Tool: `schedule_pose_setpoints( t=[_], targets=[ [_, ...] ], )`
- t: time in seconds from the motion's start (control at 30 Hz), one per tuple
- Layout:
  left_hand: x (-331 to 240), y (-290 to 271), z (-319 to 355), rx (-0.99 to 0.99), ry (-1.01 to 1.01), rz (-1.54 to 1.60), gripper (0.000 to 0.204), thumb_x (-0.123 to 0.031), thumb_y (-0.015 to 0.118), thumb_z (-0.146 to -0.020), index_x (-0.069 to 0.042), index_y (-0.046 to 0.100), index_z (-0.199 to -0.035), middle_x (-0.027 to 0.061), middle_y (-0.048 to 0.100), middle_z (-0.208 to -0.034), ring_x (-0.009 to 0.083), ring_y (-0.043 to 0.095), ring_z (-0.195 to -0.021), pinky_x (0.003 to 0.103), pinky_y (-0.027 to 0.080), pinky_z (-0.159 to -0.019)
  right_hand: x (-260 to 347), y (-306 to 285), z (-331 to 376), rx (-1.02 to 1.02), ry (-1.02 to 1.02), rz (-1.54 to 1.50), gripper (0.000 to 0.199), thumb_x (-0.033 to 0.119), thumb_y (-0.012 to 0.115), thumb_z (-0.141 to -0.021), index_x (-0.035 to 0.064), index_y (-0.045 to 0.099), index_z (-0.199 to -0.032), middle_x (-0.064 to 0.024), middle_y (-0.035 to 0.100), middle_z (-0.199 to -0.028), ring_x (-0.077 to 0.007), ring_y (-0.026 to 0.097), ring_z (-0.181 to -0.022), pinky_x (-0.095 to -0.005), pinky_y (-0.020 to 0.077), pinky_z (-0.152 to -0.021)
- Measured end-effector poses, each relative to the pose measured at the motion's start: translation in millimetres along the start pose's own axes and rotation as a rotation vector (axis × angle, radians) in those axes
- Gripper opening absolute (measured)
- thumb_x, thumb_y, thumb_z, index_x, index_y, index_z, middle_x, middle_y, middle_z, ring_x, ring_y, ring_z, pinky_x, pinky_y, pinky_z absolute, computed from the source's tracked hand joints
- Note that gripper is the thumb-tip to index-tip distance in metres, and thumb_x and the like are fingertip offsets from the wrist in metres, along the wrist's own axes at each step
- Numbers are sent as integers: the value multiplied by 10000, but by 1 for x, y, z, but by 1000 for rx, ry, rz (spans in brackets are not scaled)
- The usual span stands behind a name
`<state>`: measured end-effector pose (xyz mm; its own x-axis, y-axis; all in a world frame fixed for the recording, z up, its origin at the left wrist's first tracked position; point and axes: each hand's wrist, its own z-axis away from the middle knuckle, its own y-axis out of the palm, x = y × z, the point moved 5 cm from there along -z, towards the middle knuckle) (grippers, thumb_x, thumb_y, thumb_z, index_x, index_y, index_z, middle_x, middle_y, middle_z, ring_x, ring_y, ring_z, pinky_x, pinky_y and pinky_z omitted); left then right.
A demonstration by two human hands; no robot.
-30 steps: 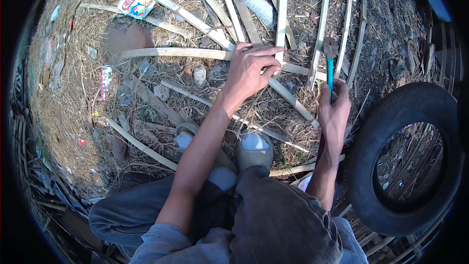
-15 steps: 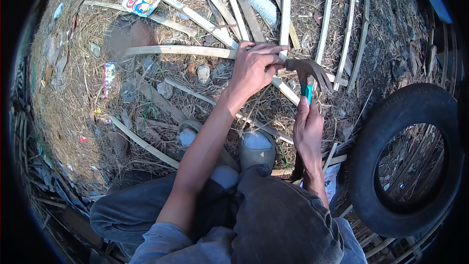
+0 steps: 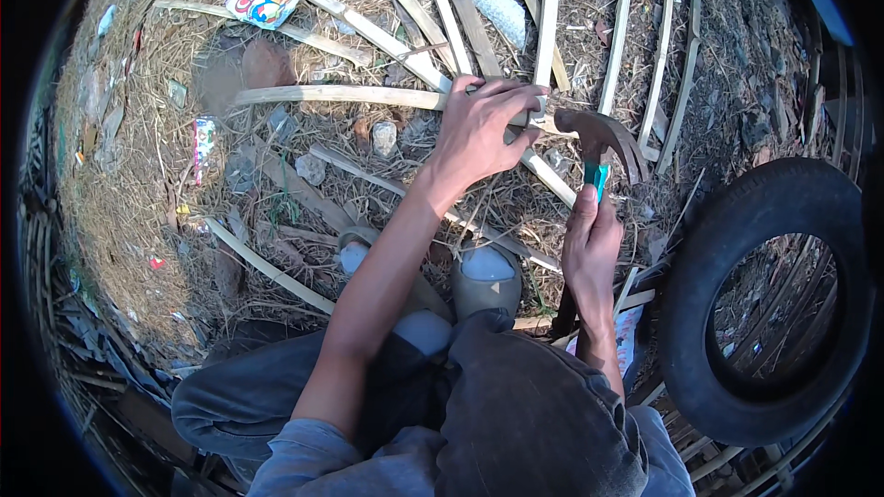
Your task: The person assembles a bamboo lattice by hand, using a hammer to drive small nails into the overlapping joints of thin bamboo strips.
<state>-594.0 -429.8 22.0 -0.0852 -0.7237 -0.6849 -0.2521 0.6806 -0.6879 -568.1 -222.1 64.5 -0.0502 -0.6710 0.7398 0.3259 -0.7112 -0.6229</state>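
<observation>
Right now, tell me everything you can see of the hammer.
The hammer has a worn-looking brown metal head, blunt face pointing left, curved claw right. Its handle shows teal below the head; the right hand's grip hides more. The head overlaps pale strips in view; whether it touches them is unclear.

Dry straw (image 3: 129, 248) covers much of the outdoor ground (image 3: 727, 101), strewn with litter (image 3: 203, 152), including 1 red-and-white wrapper (image 3: 264, 9). 1 black tire (image 3: 683, 313) rests at the right. Sunlight brightens the straw at the left; the right-hand ground looks darker.
</observation>
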Motion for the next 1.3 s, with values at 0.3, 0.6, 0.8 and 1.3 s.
schedule_pose_setpoints(
  t=[0.3,0.6,0.8,1.3],
  targets=[
    [2,2,-2,66,94,-85,402,-347,821,-861,-206,765,-1233,-89,733,-1316,182,679,-1208,432,403,-1017,-11,8,9,2,66,-71,408,289,430,-1158,-45,575,-973,-118,516,-584,-197,489,-493,-425,349,-493],
    [5,-5,1,-92,-47,70,439,-370,883,-787,-98,703,-1083,16,729,-1214,267,616,-1166,458,409,-976,-8,6,-27,-169,7,35,346,299,715,-1035,-23,655,-924,-69,525,-600,-144,478,-533,-367,390,-504],
    [-1,0,1,13,-143,-117,438,-400,868,-798,-84,706,-1053,43,705,-1048,265,623,-1063,452,393,-936,-17,16,-56,-178,6,49,339,203,919,-812,9,741,-1027,-33,617,-695,-153,603,-607,-337,505,-605],
    [2,-3,-18,321,-252,-66,493,-447,852,-829,-13,770,-1046,141,696,-1138,311,586,-1247,563,313,-1039,-20,25,-33,-190,-24,69,315,81,896,-798,-3,750,-1064,-81,673,-850,-222,676,-722,-376,549,-701]
  ],
)
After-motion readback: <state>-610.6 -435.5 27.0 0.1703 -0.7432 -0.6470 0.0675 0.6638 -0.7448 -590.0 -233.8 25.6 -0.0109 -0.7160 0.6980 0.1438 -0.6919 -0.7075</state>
